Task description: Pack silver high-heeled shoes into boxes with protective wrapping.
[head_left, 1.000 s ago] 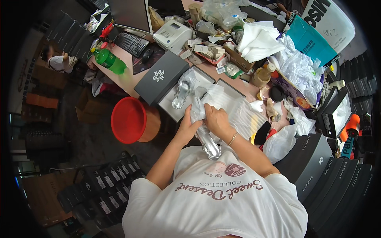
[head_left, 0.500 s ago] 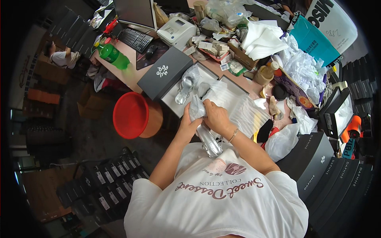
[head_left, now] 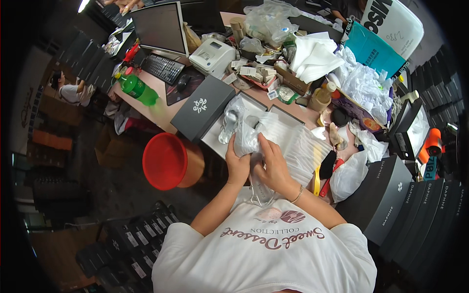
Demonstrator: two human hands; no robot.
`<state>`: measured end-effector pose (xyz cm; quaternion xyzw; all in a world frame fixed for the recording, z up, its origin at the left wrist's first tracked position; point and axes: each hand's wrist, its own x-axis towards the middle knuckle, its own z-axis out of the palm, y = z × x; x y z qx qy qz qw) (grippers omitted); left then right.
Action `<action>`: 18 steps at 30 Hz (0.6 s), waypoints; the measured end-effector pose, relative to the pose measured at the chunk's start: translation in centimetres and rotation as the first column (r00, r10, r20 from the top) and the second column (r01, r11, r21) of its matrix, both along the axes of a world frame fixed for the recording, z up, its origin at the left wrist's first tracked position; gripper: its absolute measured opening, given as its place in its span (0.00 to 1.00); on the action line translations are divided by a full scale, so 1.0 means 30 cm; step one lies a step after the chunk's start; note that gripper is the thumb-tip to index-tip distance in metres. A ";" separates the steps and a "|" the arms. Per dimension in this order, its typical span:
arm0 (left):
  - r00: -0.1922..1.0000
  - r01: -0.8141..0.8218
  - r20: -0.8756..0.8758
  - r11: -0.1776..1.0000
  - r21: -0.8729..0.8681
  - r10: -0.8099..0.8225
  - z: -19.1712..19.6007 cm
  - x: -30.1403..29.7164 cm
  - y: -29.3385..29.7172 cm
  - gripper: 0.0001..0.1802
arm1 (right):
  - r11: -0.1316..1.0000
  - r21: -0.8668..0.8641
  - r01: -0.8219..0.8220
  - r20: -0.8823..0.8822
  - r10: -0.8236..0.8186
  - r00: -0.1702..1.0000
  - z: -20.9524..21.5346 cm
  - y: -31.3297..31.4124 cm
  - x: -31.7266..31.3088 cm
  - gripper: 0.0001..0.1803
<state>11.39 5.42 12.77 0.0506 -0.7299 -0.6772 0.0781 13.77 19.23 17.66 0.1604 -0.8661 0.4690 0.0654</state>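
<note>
Between my hands is a silver strappy shoe [head_left: 261,192], its insole facing up and its near end close to my shirt. Crumpled clear plastic [head_left: 246,140] covers its far end. My left hand [head_left: 239,169] is closed around the plastic-covered part from the left. On the other side my right hand [head_left: 275,169] grips the shoe, fingers along the plastic and thumb low by the insole. Just beyond, a second silver shoe [head_left: 229,120] in clear plastic lies in an open shoebox [head_left: 213,137]. White wrapping sheets [head_left: 298,146] spread over the box's right side.
A dark grey box [head_left: 205,107] stands left of the open shoebox, above a red bucket [head_left: 166,161]. Farther left are a green bottle [head_left: 139,89] and a keyboard [head_left: 162,67]. Yellow and red-handled tools [head_left: 317,180] lie right. Dark shoeboxes [head_left: 376,200] are stacked at lower right.
The silver shoe has turned, so its insole and thin straps now show. The plastic at its far end looks fuller. My right hand has shifted nearer me along the shoe.
</note>
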 end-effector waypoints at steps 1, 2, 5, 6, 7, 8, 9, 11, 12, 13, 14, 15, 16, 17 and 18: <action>1.000 0.011 0.010 0.996 0.087 -0.012 -0.013 -0.013 -0.006 0.38 | 1.000 0.001 0.016 -0.001 -0.016 1.000 -0.004 -0.013 -0.002 0.42; 0.999 0.023 0.041 0.993 0.119 -0.028 -0.020 -0.025 -0.017 0.38 | 0.999 0.002 0.034 -0.003 -0.034 0.999 -0.007 -0.029 -0.004 0.43; 0.987 0.068 0.128 0.976 0.209 -0.096 -0.003 -0.070 -0.035 0.38 | 0.991 -0.094 0.092 0.077 -0.085 0.993 -0.032 -0.066 -0.006 0.43; 0.980 0.091 0.155 0.970 0.227 -0.128 0.018 -0.087 -0.047 0.38 | 0.977 -0.197 0.083 0.160 -0.051 0.986 -0.055 -0.071 -0.012 0.44; 0.968 0.128 0.179 0.961 0.245 -0.174 0.028 -0.109 -0.058 0.39 | 0.984 -0.168 0.063 0.159 -0.036 0.987 -0.072 -0.081 0.000 0.46; 0.962 0.142 0.190 0.952 0.271 -0.198 -0.001 -0.134 -0.087 0.40 | 0.990 -0.132 0.058 0.156 -0.037 0.987 -0.088 -0.093 0.018 0.49; 0.951 0.164 0.206 0.941 0.297 -0.231 -0.031 -0.161 -0.121 0.41 | 0.993 -0.095 0.064 0.162 -0.048 0.986 -0.088 -0.095 0.028 0.51; 0.918 0.116 0.302 0.902 0.417 -0.258 -0.010 -0.208 -0.158 0.43 | 0.998 0.064 0.021 0.333 -0.041 0.942 -0.017 -0.114 0.037 0.54; 0.911 0.134 0.300 0.891 0.433 -0.283 -0.002 -0.228 -0.155 0.43 | 0.984 0.175 0.009 0.335 -0.069 0.940 -0.009 -0.130 0.037 0.53; 0.909 0.149 0.288 0.881 0.448 -0.300 0.003 -0.254 -0.135 0.43 | 0.967 0.247 0.067 0.323 -0.147 0.935 -0.003 -0.139 0.036 0.51; 0.899 0.173 0.284 0.867 0.467 -0.332 0.000 -0.278 -0.110 0.42 | 0.943 0.314 0.111 0.301 -0.210 0.930 0.003 -0.146 0.025 0.50; 0.877 0.242 0.262 0.842 0.481 -0.402 0.000 -0.301 -0.079 0.42 | 0.914 0.376 0.150 0.280 -0.266 0.922 0.007 -0.148 0.024 0.48; 0.849 0.307 0.242 0.812 0.497 -0.470 -0.004 -0.321 -0.036 0.42 | 0.857 0.414 0.308 0.134 -0.392 0.910 -0.015 -0.149 0.042 0.44; 0.824 0.355 0.223 0.782 0.512 -0.520 -0.011 -0.330 0.003 0.43 | 0.829 0.418 0.371 0.125 -0.457 0.881 -0.029 -0.133 0.055 0.43; 0.774 0.409 0.235 0.749 0.522 -0.587 -0.016 -0.336 0.050 0.44 | 0.798 0.423 0.428 0.116 -0.517 0.848 -0.038 -0.105 0.072 0.43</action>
